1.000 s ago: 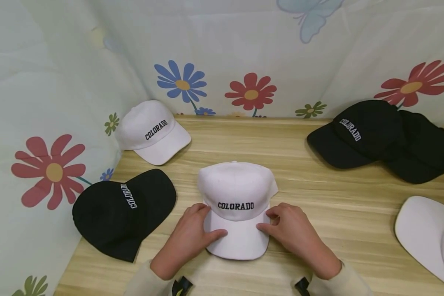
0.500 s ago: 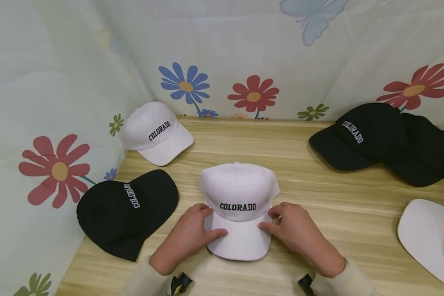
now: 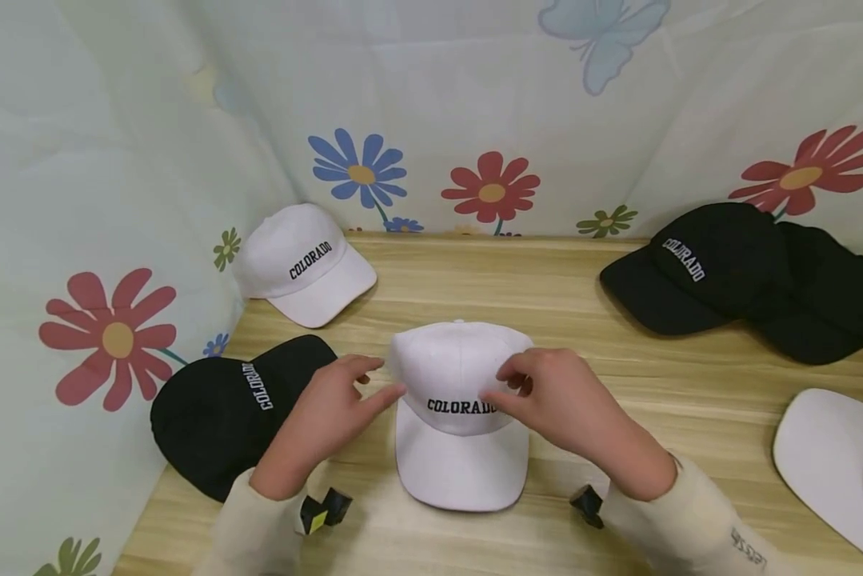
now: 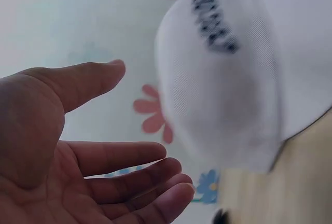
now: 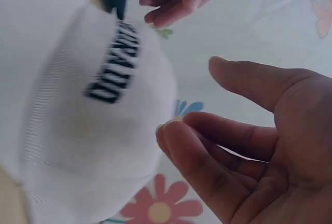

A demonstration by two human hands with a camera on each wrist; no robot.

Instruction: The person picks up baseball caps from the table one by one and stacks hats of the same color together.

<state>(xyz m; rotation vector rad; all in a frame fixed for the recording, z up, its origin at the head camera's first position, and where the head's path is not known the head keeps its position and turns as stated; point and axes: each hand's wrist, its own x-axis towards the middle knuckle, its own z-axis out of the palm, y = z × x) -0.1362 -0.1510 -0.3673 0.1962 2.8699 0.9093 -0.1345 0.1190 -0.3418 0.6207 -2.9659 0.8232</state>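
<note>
A white cap (image 3: 462, 472) lettered COLORADO stands on the wooden table, its brim toward me. My left hand (image 3: 333, 408) hovers at the cap's left side, thumb and fingers spread apart with nothing between them. In the left wrist view that hand (image 4: 83, 146) is apart from the white crown (image 4: 218, 89). Over the crown's right side, my right hand (image 3: 557, 400) overlaps the end of the lettering in the head view. The right wrist view shows its fingers (image 5: 228, 167) loosely bent beside the crown (image 5: 98, 130), holding nothing.
A black cap (image 3: 208, 416) lies at left, partly behind my left hand. Behind it is another white cap (image 3: 294, 252). Two black caps, one (image 3: 712, 264) overlapping the other (image 3: 827, 304), sit back right. A white brim (image 3: 823, 456) shows at right. Flowered cloth (image 3: 417, 96) hangs behind the table (image 3: 474, 272).
Both hands have let go of the white cap's brim and risen away from me beside the crown, the left also moving outward. The cap stays in place.
</note>
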